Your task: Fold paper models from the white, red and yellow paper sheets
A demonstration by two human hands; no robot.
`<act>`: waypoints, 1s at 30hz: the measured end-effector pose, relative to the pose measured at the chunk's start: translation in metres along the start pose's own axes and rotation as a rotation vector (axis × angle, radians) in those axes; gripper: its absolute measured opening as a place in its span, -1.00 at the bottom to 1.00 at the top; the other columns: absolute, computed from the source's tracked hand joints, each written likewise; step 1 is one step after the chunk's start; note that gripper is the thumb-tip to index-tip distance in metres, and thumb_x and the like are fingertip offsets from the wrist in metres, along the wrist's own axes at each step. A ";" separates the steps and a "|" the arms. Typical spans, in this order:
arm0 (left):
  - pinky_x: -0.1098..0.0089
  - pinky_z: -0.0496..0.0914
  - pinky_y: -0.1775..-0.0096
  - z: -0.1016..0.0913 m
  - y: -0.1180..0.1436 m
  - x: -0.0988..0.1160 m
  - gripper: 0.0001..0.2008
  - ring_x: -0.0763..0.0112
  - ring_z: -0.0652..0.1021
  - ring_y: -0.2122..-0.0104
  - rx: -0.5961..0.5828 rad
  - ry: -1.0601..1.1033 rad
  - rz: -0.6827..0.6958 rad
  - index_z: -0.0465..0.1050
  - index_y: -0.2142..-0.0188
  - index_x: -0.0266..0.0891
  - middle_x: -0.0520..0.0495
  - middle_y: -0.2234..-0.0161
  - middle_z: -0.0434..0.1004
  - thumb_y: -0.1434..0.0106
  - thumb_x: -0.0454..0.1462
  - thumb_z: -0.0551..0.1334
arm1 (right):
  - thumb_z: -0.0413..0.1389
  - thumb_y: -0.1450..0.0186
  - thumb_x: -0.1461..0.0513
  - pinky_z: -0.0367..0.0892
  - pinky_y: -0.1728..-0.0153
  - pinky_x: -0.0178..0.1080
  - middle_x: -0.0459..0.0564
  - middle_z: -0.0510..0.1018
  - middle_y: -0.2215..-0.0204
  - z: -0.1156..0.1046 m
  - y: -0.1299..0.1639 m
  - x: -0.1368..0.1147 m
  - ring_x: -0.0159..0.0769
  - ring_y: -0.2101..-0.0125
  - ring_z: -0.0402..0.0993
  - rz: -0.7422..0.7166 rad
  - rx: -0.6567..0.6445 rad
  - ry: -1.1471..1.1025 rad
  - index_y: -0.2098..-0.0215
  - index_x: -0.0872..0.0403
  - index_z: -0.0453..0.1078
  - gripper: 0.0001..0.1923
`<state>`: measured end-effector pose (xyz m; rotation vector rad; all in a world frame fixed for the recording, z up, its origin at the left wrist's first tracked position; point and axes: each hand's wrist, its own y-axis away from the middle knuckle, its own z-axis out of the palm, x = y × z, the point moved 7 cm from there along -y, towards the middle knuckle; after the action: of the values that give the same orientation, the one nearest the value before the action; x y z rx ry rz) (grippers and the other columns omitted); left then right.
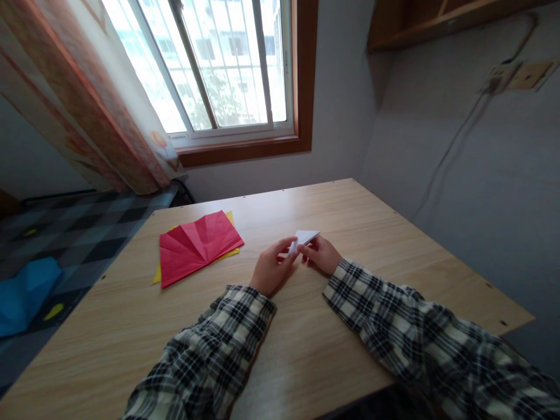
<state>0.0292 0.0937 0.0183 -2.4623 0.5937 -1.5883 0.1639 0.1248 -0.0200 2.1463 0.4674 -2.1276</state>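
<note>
A small piece of folded white paper [306, 236], roughly triangular, is held between my two hands over the middle of the wooden table. My left hand [272, 265] pinches its left side between thumb and fingers. On the right side, my right hand [321, 255] grips the paper's lower edge, with the thumb on the near face and the other fingers curled beneath. Part of the paper is hidden behind my fingers. To the left of my hands lies a creased red sheet of paper [199, 245], on top of a yellow sheet [231, 253].
The light wooden table [306, 350] ends at a wall with a window [227, 70]. At the left, blue paper [28, 294] rests on a checked cloth [100, 221] beside a curtain [118, 116]. A cable [452, 143] hangs from a wall socket [503, 77].
</note>
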 end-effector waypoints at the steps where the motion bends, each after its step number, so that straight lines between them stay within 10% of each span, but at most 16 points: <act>1: 0.33 0.55 0.22 0.000 0.000 0.000 -0.66 0.32 0.60 0.19 0.000 0.005 -0.001 0.47 -0.03 -0.17 -0.09 0.07 0.59 -0.28 -0.15 0.24 | 0.26 -0.11 -0.13 0.31 0.65 -0.36 -0.06 0.52 0.41 0.000 0.000 0.000 -0.40 0.56 0.43 0.000 0.001 0.003 0.21 0.10 0.34 -0.47; 30: 0.32 0.53 0.31 0.001 0.000 -0.009 -0.55 0.27 0.62 0.26 -0.011 0.235 -0.087 0.32 -0.15 -0.22 -0.17 0.08 0.56 -0.36 -0.07 0.09 | 0.24 -0.18 -0.02 0.33 0.63 -0.37 -0.19 0.45 0.38 0.000 0.005 -0.012 -0.45 0.60 0.42 -0.092 0.038 -0.034 0.14 0.00 0.13 -0.52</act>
<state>0.0271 0.0979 0.0099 -2.3567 0.5337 -1.9303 0.1650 0.1187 -0.0093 2.1450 0.5367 -2.2346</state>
